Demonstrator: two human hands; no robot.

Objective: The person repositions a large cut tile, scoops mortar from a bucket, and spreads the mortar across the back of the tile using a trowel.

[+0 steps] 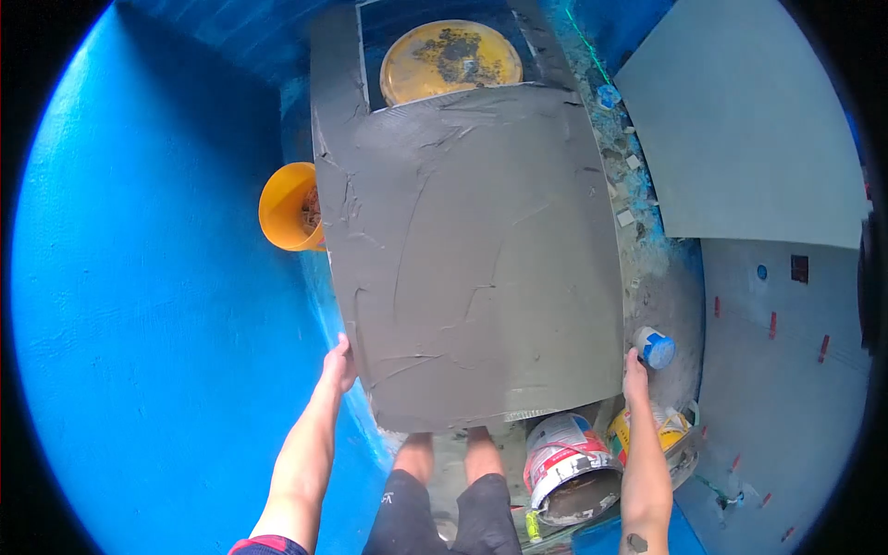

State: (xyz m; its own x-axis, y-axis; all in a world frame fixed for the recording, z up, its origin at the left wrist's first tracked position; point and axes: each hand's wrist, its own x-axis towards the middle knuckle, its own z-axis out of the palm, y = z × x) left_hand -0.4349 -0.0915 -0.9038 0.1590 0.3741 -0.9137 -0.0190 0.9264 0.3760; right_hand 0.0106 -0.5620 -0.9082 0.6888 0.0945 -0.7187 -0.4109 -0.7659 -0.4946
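A large tile (481,240) fills the middle of the head view, its upward face coated in smeared grey mortar. At its far end is a rectangular cutout. My left hand (340,364) is closed on the tile's left edge near the front corner. On the opposite edge my right hand (635,377) grips the tile, its fingers partly hidden behind it. Close beside that hand is a small container with a blue lid (658,351).
A round yellow lid (416,69) shows through the cutout. An orange bucket (282,208) stands left of the tile. At the front right are a mortar-stained white bucket (564,453) and a yellow container (668,427). A blue wall (157,277) rises on the left; tiled wall (786,324) stands right.
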